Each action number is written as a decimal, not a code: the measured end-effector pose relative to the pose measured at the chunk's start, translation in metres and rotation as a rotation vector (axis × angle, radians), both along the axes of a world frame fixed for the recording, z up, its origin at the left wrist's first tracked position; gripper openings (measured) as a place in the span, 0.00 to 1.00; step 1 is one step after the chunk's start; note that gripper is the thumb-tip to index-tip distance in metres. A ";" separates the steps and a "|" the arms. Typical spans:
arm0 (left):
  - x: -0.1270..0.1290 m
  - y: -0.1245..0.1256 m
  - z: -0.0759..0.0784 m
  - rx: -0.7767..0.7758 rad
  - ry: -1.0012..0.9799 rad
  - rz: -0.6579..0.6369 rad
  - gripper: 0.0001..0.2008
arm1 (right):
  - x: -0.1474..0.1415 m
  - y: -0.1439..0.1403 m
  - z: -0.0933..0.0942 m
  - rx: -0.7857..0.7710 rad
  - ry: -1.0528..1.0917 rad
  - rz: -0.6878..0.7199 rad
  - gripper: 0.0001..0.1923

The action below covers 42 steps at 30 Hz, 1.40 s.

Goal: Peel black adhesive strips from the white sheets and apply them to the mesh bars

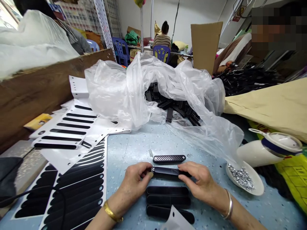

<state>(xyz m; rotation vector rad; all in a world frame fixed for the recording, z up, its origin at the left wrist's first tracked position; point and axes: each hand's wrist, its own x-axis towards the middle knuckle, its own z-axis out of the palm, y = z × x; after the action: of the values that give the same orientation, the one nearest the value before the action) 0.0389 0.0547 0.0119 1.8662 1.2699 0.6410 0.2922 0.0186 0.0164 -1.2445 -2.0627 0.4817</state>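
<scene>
Black strip held crosswise between both hands, just above the tabletop.

The left hand [135, 177] pinches the left end of the black strip [170, 171], fingers closed on it; the strip's long axis runs left to right to the right hand [199, 179], whose fingers close over the other end. A perforated grille piece [169, 158] lies just beyond, parallel; three black pads [168, 200] lie nearer the person.
</scene>
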 end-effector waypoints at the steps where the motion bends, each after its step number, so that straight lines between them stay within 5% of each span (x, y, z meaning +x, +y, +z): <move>1: 0.000 0.000 0.000 -0.005 -0.002 -0.002 0.10 | 0.000 0.001 0.000 -0.007 -0.006 0.004 0.08; 42: 0.001 -0.002 0.000 -0.002 -0.025 -0.013 0.09 | -0.007 0.005 -0.001 -0.079 -0.075 0.041 0.05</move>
<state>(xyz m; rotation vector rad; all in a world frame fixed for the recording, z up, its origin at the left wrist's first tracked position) 0.0397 0.0528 0.0122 1.8575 1.2414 0.6538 0.2851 0.0240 0.0149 -1.2859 -2.1540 0.5475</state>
